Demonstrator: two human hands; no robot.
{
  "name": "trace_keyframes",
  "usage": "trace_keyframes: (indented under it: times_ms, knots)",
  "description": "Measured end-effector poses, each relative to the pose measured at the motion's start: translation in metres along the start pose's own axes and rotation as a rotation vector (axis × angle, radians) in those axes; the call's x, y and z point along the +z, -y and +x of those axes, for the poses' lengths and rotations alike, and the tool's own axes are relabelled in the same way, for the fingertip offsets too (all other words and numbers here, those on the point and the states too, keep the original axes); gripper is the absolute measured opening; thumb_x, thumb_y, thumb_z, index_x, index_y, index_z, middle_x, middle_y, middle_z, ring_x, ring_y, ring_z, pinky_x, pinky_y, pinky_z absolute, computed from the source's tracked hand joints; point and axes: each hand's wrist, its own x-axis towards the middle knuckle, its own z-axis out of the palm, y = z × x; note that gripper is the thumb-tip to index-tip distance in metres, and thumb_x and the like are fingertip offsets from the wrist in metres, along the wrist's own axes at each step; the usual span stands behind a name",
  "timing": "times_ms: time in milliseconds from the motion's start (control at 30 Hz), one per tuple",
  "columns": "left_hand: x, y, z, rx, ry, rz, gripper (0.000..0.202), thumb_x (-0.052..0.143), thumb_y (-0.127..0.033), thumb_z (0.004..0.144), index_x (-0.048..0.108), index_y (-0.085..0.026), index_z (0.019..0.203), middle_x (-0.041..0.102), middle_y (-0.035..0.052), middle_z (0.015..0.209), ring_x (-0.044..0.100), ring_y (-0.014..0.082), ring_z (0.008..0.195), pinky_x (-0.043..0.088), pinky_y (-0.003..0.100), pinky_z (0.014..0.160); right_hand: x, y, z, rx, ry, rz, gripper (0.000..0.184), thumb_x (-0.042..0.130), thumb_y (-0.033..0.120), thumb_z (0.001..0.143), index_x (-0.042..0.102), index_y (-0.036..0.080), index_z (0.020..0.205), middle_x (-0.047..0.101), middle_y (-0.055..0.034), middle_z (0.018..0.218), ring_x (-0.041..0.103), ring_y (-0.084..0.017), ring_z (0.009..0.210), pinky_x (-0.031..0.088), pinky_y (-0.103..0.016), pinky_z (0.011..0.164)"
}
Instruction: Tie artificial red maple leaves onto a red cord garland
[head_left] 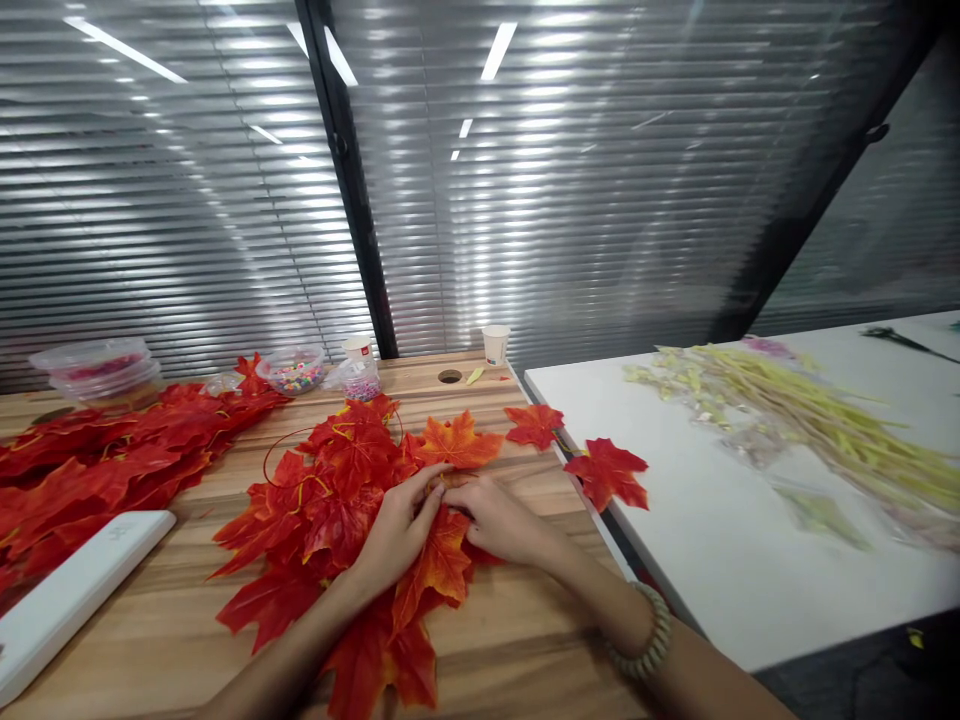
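My left hand [403,527] and my right hand [495,515] meet over a heap of red and orange artificial maple leaves [345,520] on the wooden table. Both hands have their fingers closed together at the base of an orange maple leaf [441,565], which hangs below them towards me. Whatever is pinched between the fingertips is too small to make out. Just beyond the fingers lies another orange maple leaf [459,440]. A thin red cord [274,455] loops out of the heap on the left. A coiled band [660,632] circles my right wrist.
Two loose red maple leaves [534,426] lie on the right, one across the gap to the white table [600,400]. More leaves [135,440] and a white box [82,590] are on the left. Behind stand bead tubs [294,370] and paper cups [496,345]. Yellow strips [825,410] cover the white table's far part.
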Motion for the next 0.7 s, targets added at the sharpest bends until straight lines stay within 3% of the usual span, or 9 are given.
trace_keyframes:
  times_ms: [133, 433, 700]
  knots:
    - [0.0006, 0.0005, 0.0012, -0.063, -0.059, -0.088, 0.039, 0.044, -0.032, 0.083, 0.043, -0.018, 0.119, 0.059, 0.0019, 0.079, 0.058, 0.0139, 0.067, 0.047, 0.025, 0.062, 0.0001, 0.0011, 0.0001, -0.001, -0.044, 0.022, 0.027, 0.042, -0.001, 0.067, 0.060, 0.013, 0.081, 0.064, -0.0071, 0.082, 0.055, -0.014, 0.069, 0.034, -0.020, 0.061]
    - [-0.0016, 0.0008, 0.0031, -0.077, -0.089, -0.111, 0.032, 0.046, -0.034, 0.082, 0.051, -0.017, 0.110, 0.060, 0.0022, 0.078, 0.059, 0.0156, 0.071, 0.047, 0.026, 0.068, 0.0012, 0.0027, 0.0008, -0.028, -0.191, 0.036, 0.014, 0.044, 0.005, 0.073, 0.055, 0.015, 0.072, 0.058, -0.0009, 0.064, 0.042, -0.010, 0.053, 0.029, -0.020, 0.054]
    - [-0.0023, -0.0016, 0.0024, -0.089, -0.123, -0.157, 0.029, 0.048, -0.033, 0.081, 0.055, -0.017, 0.104, 0.061, 0.0015, 0.076, 0.060, 0.0164, 0.077, 0.046, 0.026, 0.070, -0.0017, 0.0031, 0.0011, 0.027, -0.278, 0.147, 0.016, 0.040, 0.020, 0.086, 0.053, 0.015, 0.078, 0.056, 0.0000, 0.064, 0.045, -0.010, 0.053, 0.031, -0.020, 0.053]
